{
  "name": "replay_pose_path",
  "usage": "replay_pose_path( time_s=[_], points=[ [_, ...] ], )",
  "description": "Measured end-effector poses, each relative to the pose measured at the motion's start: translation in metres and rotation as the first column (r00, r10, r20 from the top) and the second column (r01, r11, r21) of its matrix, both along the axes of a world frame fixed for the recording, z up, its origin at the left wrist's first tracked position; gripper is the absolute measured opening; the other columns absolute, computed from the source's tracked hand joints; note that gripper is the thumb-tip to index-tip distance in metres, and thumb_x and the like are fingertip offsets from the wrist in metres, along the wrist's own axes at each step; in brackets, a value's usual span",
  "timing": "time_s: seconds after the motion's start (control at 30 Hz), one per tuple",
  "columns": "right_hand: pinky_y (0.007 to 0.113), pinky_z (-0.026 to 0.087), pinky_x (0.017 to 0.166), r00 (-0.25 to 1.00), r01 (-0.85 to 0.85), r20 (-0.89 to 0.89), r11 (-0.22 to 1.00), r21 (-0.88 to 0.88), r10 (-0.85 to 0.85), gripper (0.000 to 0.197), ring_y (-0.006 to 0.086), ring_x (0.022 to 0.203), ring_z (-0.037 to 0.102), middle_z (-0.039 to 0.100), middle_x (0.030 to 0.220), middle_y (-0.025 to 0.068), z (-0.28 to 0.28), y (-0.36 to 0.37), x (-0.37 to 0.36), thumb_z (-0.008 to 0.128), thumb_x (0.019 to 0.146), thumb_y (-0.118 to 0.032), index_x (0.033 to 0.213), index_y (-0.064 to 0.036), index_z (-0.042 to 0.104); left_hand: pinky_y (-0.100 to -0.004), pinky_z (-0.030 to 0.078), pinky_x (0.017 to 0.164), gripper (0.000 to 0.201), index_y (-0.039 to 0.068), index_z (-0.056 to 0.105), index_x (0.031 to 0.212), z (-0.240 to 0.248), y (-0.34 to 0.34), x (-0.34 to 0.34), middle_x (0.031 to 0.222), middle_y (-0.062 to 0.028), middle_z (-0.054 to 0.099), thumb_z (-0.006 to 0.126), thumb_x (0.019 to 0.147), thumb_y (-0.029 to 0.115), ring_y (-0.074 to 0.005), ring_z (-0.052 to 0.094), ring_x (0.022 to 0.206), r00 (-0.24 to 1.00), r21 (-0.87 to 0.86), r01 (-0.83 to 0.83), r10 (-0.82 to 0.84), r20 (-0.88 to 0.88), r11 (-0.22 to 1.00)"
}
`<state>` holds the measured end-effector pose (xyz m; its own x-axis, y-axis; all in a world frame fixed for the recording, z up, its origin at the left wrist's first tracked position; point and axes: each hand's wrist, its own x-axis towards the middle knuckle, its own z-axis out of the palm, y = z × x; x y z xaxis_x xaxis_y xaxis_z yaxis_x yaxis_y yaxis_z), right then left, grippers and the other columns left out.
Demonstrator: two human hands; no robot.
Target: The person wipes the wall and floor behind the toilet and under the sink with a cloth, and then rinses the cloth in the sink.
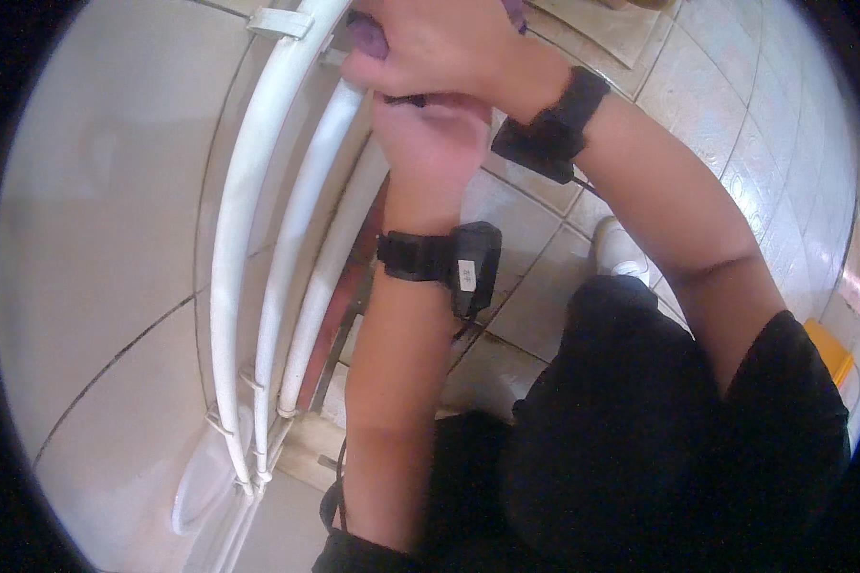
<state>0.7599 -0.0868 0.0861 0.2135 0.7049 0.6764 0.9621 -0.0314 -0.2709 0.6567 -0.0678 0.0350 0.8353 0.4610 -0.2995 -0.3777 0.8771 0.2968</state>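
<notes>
Plainly, the person's black short-sleeved clothing (602, 430) filled the nearest part of the view, and both bare forearms reached out from it. Each wrist wore a strapped device: a black boxy one with a small white label (476, 272) on the left, and another black boxy one (549, 134) on the right.

Further out, at the upper edge, the two hands met. The right hand (440, 48) lay over the left hand (430, 138), its fingers curled in and gripping a bunched, soft purple cloth (369, 36), which poked out beside them, just next to the pipes. The fingers of the left hand were hidden beneath the right, so whether they were open or closed could not be told.

Left of the hands ran three long white round pipes (242, 181), side by side and bowed by the lens, in front of a wall of large beige tiles (105, 239). Whether the cloth touched a pipe was unclear.

Beyond the arms, down below, spread a pale tiled floor (707, 143), with a white shoe (621, 250) on it. Far to the right, behind the right sleeve, showed a bright yellow object (829, 350).
</notes>
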Motion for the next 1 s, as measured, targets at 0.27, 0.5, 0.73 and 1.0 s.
replay_pose_path(
  time_s=[0.27,0.5,0.73,1.0],
  points=[
    [0.039,0.045,0.089,0.972,0.066,-0.229,0.996,0.057,-0.052,0.058,0.0351,0.105,0.059,0.061,0.112,0.0128,-0.042,-0.036,-0.035,0.074,0.066,-0.034,0.119,-0.0154,0.061,-0.0449,0.043,0.105,0.048,0.009,0.050,0.134,-0.030,0.002,-0.047,0.133,-0.0067,0.055,0.047,0.098,0.041,-0.0234,0.052,0.125,0.985,0.416,0.145,-0.090,-0.149,0.898],
    [0.038,0.048,0.094,0.417,0.162,-0.851,0.948,-0.275,-0.318,0.067,0.0335,0.106,0.060,0.060,0.113,0.0184,-0.095,-0.116,-0.056,0.078,0.068,-0.031,0.125,-0.0022,0.058,-0.0562,0.039,0.104,0.048,0.005,0.049,0.133,-0.066,-0.024,-0.066,0.134,-0.0149,0.054,0.044,0.102,0.041,-0.0323,0.052,0.124,0.862,0.057,0.426,-0.386,-0.330,0.903],
    [0.038,0.054,0.080,0.018,0.465,-0.953,0.846,-0.259,-0.301,0.051,0.0295,0.094,0.067,0.070,0.102,0.0185,-0.135,-0.093,0.035,0.077,0.074,-0.024,0.113,0.0040,0.061,-0.0430,0.041,0.099,0.053,0.007,0.047,0.136,-0.037,-0.036,-0.044,0.132,-0.0159,0.057,0.043,0.101,0.046,-0.0282,0.058,0.114,0.905,0.090,0.402,-0.381,-0.191,0.911],
    [0.040,0.053,0.079,0.714,0.394,-0.491,0.866,-0.307,-0.499,0.038,0.0273,0.093,0.067,0.069,0.109,0.0145,-0.134,-0.051,0.180,0.067,0.085,-0.022,0.117,-0.0048,0.061,-0.0331,0.040,0.090,0.050,0.009,0.049,0.139,-0.053,-0.054,-0.085,0.126,-0.0062,0.059,0.049,0.097,0.035,-0.0173,0.053,0.098,0.744,0.201,0.449,-0.240,-0.623,0.871]
  ],
)
